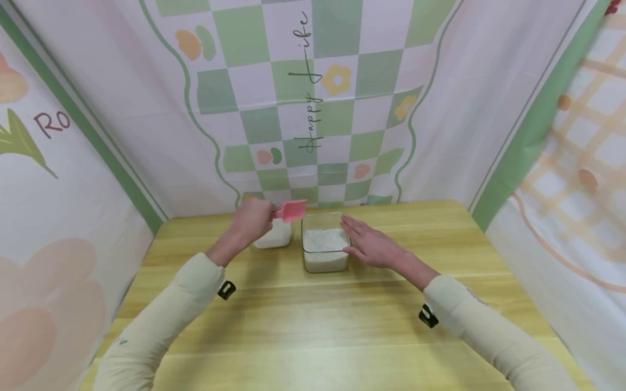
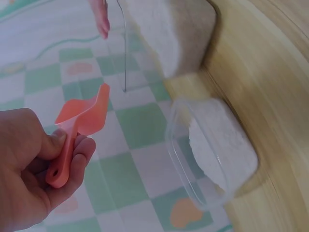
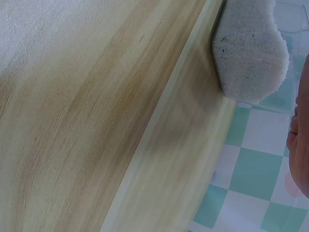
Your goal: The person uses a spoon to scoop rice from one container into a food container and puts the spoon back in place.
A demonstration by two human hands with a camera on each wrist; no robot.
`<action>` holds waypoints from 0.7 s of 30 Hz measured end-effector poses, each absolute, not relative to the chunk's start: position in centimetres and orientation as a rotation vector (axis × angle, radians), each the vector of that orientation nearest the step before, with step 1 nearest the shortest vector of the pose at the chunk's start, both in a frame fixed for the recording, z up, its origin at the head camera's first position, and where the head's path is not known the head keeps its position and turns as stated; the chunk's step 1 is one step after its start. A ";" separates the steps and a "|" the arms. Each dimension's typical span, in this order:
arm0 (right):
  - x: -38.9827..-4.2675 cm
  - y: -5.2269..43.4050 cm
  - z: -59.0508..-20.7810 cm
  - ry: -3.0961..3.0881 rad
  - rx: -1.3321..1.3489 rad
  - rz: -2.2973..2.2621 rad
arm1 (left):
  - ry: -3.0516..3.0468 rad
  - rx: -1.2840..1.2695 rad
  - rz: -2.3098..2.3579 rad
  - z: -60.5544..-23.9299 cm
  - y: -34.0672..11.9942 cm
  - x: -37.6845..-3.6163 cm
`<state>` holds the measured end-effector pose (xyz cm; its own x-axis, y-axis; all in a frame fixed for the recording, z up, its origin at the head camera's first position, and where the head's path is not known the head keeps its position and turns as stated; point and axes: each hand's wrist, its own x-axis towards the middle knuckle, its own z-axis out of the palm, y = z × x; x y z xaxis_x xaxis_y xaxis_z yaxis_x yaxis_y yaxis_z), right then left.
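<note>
My left hand (image 1: 251, 220) grips the handle of a pink scoop (image 1: 294, 210), thumb laid along it in the left wrist view. The scoop is raised above the gap between two containers, and its bowl (image 2: 89, 113) shows no contents there. Below the left hand stands a small clear plastic tub (image 2: 175, 140) partly filled with white grains (image 2: 224, 145). To its right is a larger clear square container (image 1: 326, 252) with a dark rim, about half full of white grains (image 1: 323, 239). My right hand (image 1: 374, 245), fingers straight, is at this container's right side.
Both containers stand near the back of a light wooden table (image 1: 313, 326). A curtain with green and white checks (image 1: 332, 117) hangs right behind the table's back edge. Printed cloth walls (image 1: 58, 228) close off the left and right sides.
</note>
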<state>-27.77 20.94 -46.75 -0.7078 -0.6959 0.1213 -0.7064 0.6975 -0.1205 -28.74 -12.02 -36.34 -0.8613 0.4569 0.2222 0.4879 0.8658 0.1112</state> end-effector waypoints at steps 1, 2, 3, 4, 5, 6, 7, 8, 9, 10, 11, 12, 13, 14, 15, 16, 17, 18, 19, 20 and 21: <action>-27.8 20.9 -46.7 -2.833 1.173 0.245 | -2.860 -0.738 -0.239 -36.3 -11.7 -28.7; -27.8 20.9 -46.7 -2.834 1.174 0.244 | -2.867 -0.747 -0.230 -36.4 -11.3 -28.7; -27.8 20.9 -46.7 -2.835 1.175 0.244 | -2.873 -0.759 -0.223 -36.4 -11.0 -28.7; -27.8 20.9 -46.7 -2.836 1.175 0.245 | -2.871 -0.775 -0.210 -36.5 -10.7 -28.7; -27.8 20.9 -46.7 -2.837 1.176 0.242 | -2.868 -0.790 -0.197 -36.5 -10.4 -28.7; -27.8 20.9 -46.7 -2.835 1.177 0.240 | -2.859 -0.806 -0.176 -36.6 -10.1 -28.7; -27.8 20.9 -46.7 -2.831 1.177 0.240 | -2.849 -0.824 -0.158 -36.7 -9.8 -28.7; -27.7 20.9 -46.7 -2.830 1.177 0.243 | -2.840 -0.843 -0.143 -36.8 -9.5 -28.7; -27.7 20.9 -46.7 -2.829 1.176 0.246 | -2.834 -0.863 -0.134 -36.9 -9.3 -28.7; -27.7 20.9 -46.7 -2.825 1.176 0.246 | -2.830 -0.879 -0.124 -37.0 -9.0 -28.7; -27.8 20.9 -46.7 -2.821 1.176 0.245 | -2.829 -0.895 -0.105 -37.1 -8.7 -28.8; -27.8 20.9 -46.7 -2.819 1.175 0.242 | -2.828 -0.911 -0.079 -37.2 -8.4 -28.8; -27.7 20.9 -46.7 -2.817 1.175 0.244 | -2.830 -0.924 -0.050 -37.3 -8.1 -28.9; -27.7 20.9 -46.7 -2.818 1.174 0.243 | -2.837 -0.936 -0.015 -37.4 -7.7 -29.0; -27.7 20.9 -46.7 -2.819 1.173 0.239 | -2.839 -0.943 0.021 -37.5 -7.4 -29.0; -27.7 20.8 -46.7 -2.818 1.171 0.239 | -2.831 -0.953 0.068 -37.7 -7.0 -29.2; -27.7 20.8 -46.7 -2.820 1.169 0.238 | -2.830 -0.963 0.113 -37.9 -6.6 -29.3; -27.6 20.8 -46.6 -2.823 1.167 0.241 | -2.824 -0.973 0.158 -38.2 -6.2 -29.5; -27.6 20.8 -46.6 -2.824 1.166 0.244 | -2.819 -0.982 0.199 -38.4 -5.9 -29.7; -27.5 20.8 -46.5 -2.824 1.166 0.248 | -2.814 -0.992 0.237 -38.8 -5.5 -29.9; -27.5 20.8 -46.5 -2.820 1.169 0.249 | -2.808 -1.001 0.260 -39.1 -5.1 -30.0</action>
<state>-27.52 20.79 -46.51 -0.7061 -0.6952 0.1345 -0.7080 0.6960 -0.1194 -30.04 -5.11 -39.05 -0.7662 0.6373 0.0821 0.6114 0.7624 -0.2120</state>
